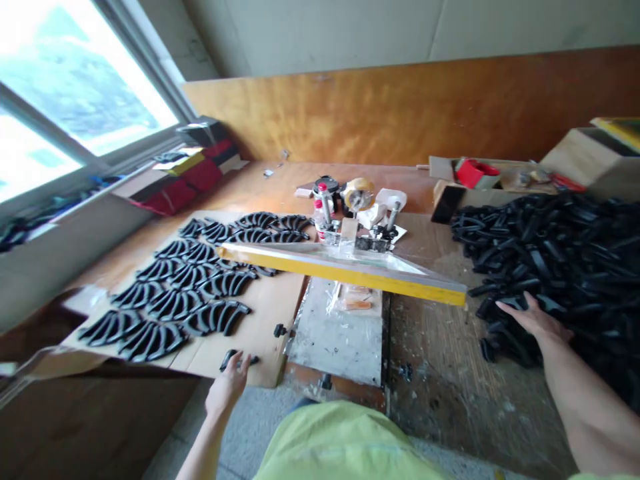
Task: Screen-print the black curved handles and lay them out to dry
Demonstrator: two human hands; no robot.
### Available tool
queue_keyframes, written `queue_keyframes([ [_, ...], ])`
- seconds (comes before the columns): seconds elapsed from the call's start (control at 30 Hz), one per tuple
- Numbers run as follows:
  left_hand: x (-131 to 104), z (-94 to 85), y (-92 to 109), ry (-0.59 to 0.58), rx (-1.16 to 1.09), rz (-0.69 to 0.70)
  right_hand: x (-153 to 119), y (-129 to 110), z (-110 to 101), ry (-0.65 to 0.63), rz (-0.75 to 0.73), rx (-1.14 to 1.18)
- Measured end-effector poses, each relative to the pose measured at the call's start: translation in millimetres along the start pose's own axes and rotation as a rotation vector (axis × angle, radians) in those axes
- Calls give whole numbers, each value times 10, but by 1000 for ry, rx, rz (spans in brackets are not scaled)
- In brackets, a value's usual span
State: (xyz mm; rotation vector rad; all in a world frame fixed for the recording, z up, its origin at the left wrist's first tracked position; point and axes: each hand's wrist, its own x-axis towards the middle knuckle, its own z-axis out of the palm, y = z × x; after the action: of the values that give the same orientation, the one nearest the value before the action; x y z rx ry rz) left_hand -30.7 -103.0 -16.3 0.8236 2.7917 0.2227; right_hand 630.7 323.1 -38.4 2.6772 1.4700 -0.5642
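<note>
My left hand (229,385) is closed around a black curved plastic piece (229,360) above the near edge of a cardboard sheet (200,360). On that sheet, rows of similar black curved pieces (173,303) lie side by side in fans. My right hand (540,323) reaches to the near left side of a big loose pile of black pieces (555,247), its fingers spread and touching or just over the pieces. Between my hands stands a screen-printing frame (350,270) with a yellow front edge, tilted up over a pale metal base plate (335,333).
Behind the frame are clamps (375,237), a roll of tape (359,193) and red-capped bottles (320,207). Cardboard boxes (575,160) border the pile at the back right. Red and black boxes (185,177) line the window side. Knobs (280,330) stick out beside the plate.
</note>
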Motion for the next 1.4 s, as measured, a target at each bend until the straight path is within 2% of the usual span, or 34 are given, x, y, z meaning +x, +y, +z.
queue_keyframes([
  [0.1, 8, 160, 8, -75, -28, -82, -18, 6, 94, -12, -46, 14],
  [0.2, 72, 261, 40, -114, -73, -177, -259, 0, 240, 39, -57, 3],
  [0.27, 110, 278, 73, -119, -94, -175, -481, -38, 362, 48, -113, -34],
  [0.37, 209, 238, 165, -82, -111, -47, -823, -144, 533, -1, -235, -120],
  [0.47, 444, 161, 334, -43, -113, 135, -1123, -269, 611, -47, -423, -174],
  [0.57, 795, 121, 564, -65, -73, 291, -1365, -384, 543, -119, -626, -165],
  [0.63, 1025, 142, 732, -106, -54, 363, -1514, -474, 437, -80, -650, -149],
  [0.73, 1257, 223, 951, -175, -41, 456, -1775, -700, 293, 57, -544, -85],
  [0.8, 1317, 268, 1043, -217, -37, 504, -1990, -942, 271, 46, -552, 42],
  [0.87, 1318, 277, 1075, -242, -38, 531, -2227, -1250, 326, -26, -704, 219],
  [0.93, 1282, 241, 1058, -247, -44, 533, -2464, -1590, 440, -77, -927, 366],
  [1.03, 1200, 118, 996, -239, -65, 516, -2767, -2049, 654, -51, -1249, 437],
  [1.13, 1111, -65, 980, -232, -151, 514, -2972, -2321, 848, 15, -1472, 314],
  [1.27, 991, -435, 1164, -203, -420, 550, -3092, -2392, 985, 100, -1540, 127],
  [1.4, 839, -988, 1651, -173, -881, 635, -3076, -2408, 929, 116, -1537, 80],
])
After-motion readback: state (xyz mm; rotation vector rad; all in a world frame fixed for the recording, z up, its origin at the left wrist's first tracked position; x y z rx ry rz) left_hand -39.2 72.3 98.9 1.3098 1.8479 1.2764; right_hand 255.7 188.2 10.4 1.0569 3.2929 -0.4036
